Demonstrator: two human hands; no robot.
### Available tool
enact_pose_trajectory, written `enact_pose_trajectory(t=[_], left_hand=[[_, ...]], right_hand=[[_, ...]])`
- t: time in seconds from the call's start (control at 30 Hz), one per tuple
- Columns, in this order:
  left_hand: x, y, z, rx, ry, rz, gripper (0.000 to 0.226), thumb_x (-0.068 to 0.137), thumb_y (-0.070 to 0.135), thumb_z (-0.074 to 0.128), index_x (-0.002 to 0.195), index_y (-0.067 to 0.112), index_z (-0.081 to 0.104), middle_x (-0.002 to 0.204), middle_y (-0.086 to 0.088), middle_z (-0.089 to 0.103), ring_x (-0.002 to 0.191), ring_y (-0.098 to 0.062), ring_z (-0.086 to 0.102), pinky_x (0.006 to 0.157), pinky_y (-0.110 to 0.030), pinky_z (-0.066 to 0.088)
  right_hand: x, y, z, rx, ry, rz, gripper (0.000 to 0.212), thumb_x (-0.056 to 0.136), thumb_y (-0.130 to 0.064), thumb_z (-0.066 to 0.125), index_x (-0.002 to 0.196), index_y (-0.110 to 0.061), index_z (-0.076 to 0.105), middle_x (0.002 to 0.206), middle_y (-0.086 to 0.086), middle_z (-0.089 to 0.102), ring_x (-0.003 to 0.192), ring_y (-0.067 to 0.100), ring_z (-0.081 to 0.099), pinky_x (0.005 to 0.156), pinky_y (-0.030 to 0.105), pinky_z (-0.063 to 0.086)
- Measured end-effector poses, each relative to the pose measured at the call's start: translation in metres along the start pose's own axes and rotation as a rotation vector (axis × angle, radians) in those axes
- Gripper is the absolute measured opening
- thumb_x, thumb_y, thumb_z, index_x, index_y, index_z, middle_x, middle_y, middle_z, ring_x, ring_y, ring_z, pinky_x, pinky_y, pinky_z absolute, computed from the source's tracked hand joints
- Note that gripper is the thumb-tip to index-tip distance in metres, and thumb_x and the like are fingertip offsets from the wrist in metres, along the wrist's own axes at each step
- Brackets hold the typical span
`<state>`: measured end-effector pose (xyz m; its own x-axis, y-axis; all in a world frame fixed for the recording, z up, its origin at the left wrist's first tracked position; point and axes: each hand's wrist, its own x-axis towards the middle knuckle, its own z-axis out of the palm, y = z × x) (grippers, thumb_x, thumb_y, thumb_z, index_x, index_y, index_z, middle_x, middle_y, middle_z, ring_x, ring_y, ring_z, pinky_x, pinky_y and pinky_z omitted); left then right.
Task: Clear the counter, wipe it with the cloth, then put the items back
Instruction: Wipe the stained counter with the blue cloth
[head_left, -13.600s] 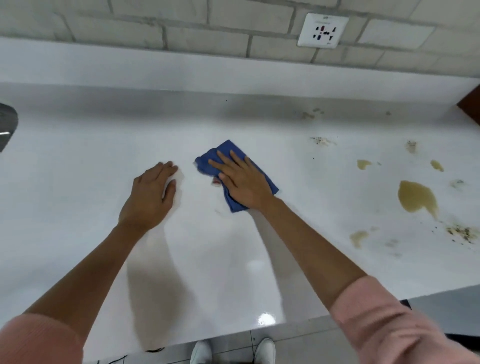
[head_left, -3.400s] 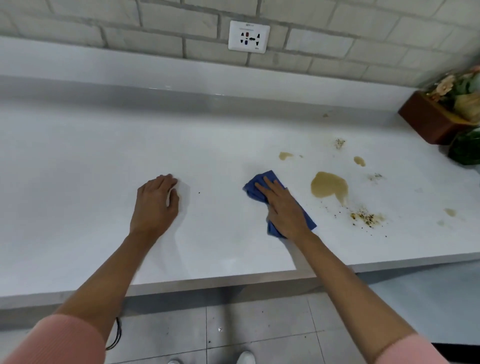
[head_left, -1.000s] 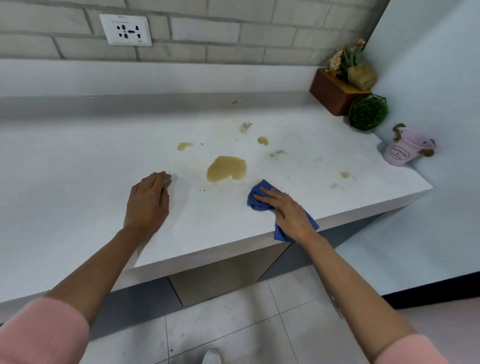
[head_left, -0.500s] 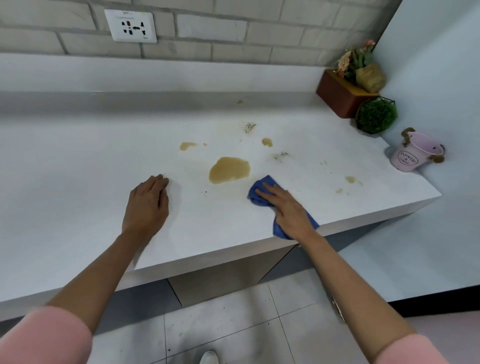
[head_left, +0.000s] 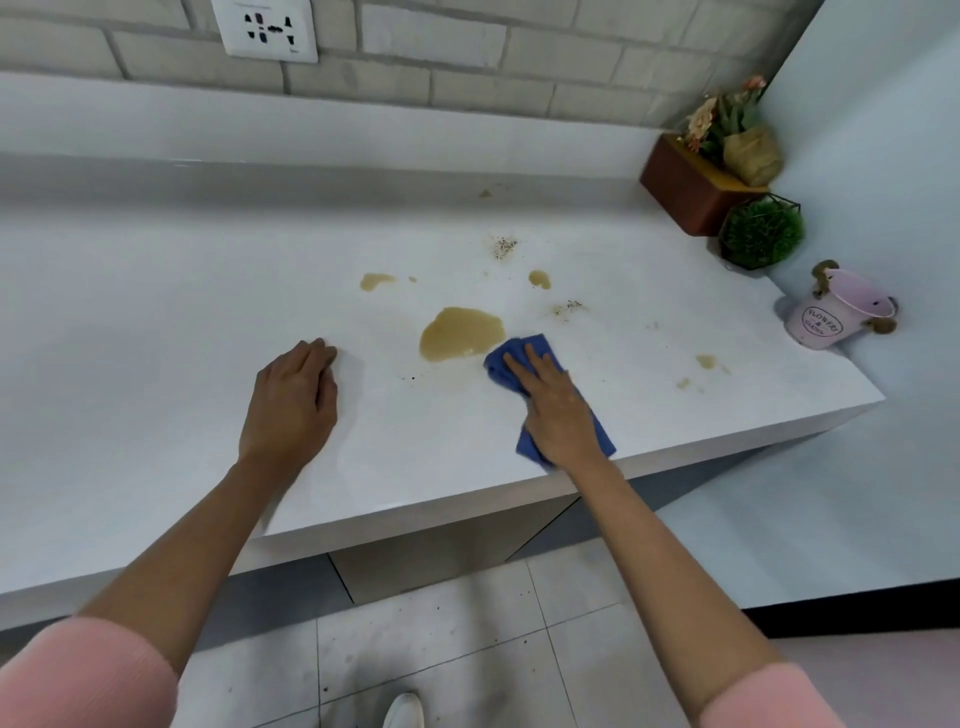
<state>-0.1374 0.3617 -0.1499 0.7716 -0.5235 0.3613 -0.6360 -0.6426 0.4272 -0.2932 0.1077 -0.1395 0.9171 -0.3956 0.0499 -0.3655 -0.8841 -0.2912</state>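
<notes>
A blue cloth (head_left: 519, 349) lies on the white counter (head_left: 156, 322) near its front edge. My right hand (head_left: 556, 410) presses flat on the cloth with straight fingers. The cloth's far corner touches the right edge of a large brown puddle (head_left: 457, 332). My left hand (head_left: 293, 400) rests flat on the bare counter to the left, holding nothing. Smaller brown spots (head_left: 376, 281) and dark crumbs (head_left: 504, 246) lie beyond the puddle.
At the far right corner stand a brown planter with flowers (head_left: 696, 192), a green ball plant in a wire frame (head_left: 761, 234) and a pink bucket (head_left: 831, 312). A wall socket (head_left: 265, 28) sits above. The counter's right end drops off by the blue wall.
My right hand has slid the cloth forward and left until it reaches the big puddle. Crumbs near the front edge are wiped away. My left hand stays in place.
</notes>
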Motion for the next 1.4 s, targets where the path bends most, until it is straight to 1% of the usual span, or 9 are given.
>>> enact_pose_trajectory(t=[0.17,0.33,0.5,0.7,0.8,0.9,1.03,1.23,1.4], left_hand=[[0.000,0.001,0.000,-0.004,-0.016,-0.018,0.031,0.092,0.004,0.046,0.121,-0.001,0.057,0.127,-0.019,0.058,0.116,-0.038,0.054,0.101,-0.048,0.040],[0.000,0.002,0.000,-0.001,-0.027,-0.023,0.031,0.092,0.004,0.045,0.120,-0.002,0.057,0.127,-0.020,0.058,0.115,-0.040,0.054,0.100,-0.049,0.040],[-0.002,0.003,-0.004,-0.008,-0.032,-0.024,0.032,0.093,0.004,0.044,0.123,-0.002,0.056,0.129,-0.019,0.057,0.118,-0.038,0.053,0.102,-0.048,0.039],[-0.001,0.002,-0.002,-0.020,-0.028,-0.029,0.031,0.092,0.004,0.045,0.121,-0.002,0.057,0.126,-0.018,0.058,0.116,-0.038,0.054,0.100,-0.048,0.041],[0.001,0.002,0.001,-0.011,-0.014,-0.039,0.029,0.091,0.004,0.046,0.118,0.000,0.057,0.120,-0.017,0.060,0.107,-0.037,0.055,0.096,-0.046,0.040],[0.002,0.001,0.002,-0.002,-0.002,-0.032,0.027,0.090,0.004,0.046,0.115,0.002,0.056,0.111,-0.014,0.060,0.099,-0.035,0.055,0.092,-0.044,0.039],[0.001,0.003,0.001,-0.003,-0.004,-0.035,0.026,0.091,0.004,0.046,0.115,0.002,0.055,0.112,-0.014,0.060,0.100,-0.035,0.054,0.093,-0.044,0.038],[0.000,0.003,0.000,-0.008,-0.025,-0.044,0.031,0.092,0.004,0.045,0.120,-0.001,0.056,0.120,-0.017,0.059,0.107,-0.038,0.055,0.095,-0.048,0.041],[0.000,0.004,0.000,0.003,-0.040,-0.053,0.031,0.093,0.006,0.043,0.122,0.001,0.055,0.121,-0.014,0.058,0.107,-0.035,0.054,0.095,-0.045,0.040]], right_hand=[[-0.005,-0.020,0.009,-0.054,0.022,0.116,0.072,0.092,-0.003,0.045,0.150,-0.023,0.008,0.161,0.004,0.001,0.148,0.023,0.007,0.116,0.036,0.027],[-0.034,-0.018,0.016,-0.024,0.039,0.021,0.074,0.089,0.006,0.043,0.150,-0.023,0.012,0.160,0.003,0.006,0.148,0.022,0.008,0.119,0.033,0.020],[0.017,0.019,-0.024,0.043,-0.062,0.192,0.068,0.092,0.008,0.036,0.150,-0.019,0.015,0.160,0.005,0.004,0.148,0.023,0.006,0.119,0.036,0.016],[-0.031,0.016,-0.004,0.089,0.161,0.198,0.065,0.089,0.012,0.041,0.146,-0.015,0.029,0.157,0.009,0.019,0.146,0.026,0.018,0.116,0.040,0.027],[-0.060,0.011,0.008,0.128,0.198,0.131,0.068,0.083,0.019,0.044,0.141,-0.016,0.040,0.154,0.008,0.029,0.145,0.027,0.021,0.120,0.041,0.020],[-0.035,0.014,0.001,0.125,0.156,0.124,0.070,0.083,0.017,0.045,0.143,-0.018,0.036,0.156,0.006,0.025,0.146,0.024,0.018,0.119,0.032,0.019],[0.009,0.005,-0.010,-0.017,0.039,0.174,0.068,0.092,0.002,0.044,0.150,-0.020,0.016,0.160,0.005,0.009,0.147,0.025,0.012,0.118,0.037,0.020],[-0.056,-0.035,0.023,0.088,0.080,-0.035,0.081,0.080,0.014,0.048,0.147,-0.023,0.024,0.159,0.002,0.016,0.148,0.023,0.011,0.122,0.034,0.008],[0.010,-0.011,0.007,0.057,0.016,-0.023,0.069,0.088,0.004,0.047,0.148,-0.021,0.023,0.159,0.004,0.013,0.148,0.022,0.010,0.121,0.034,0.006]])
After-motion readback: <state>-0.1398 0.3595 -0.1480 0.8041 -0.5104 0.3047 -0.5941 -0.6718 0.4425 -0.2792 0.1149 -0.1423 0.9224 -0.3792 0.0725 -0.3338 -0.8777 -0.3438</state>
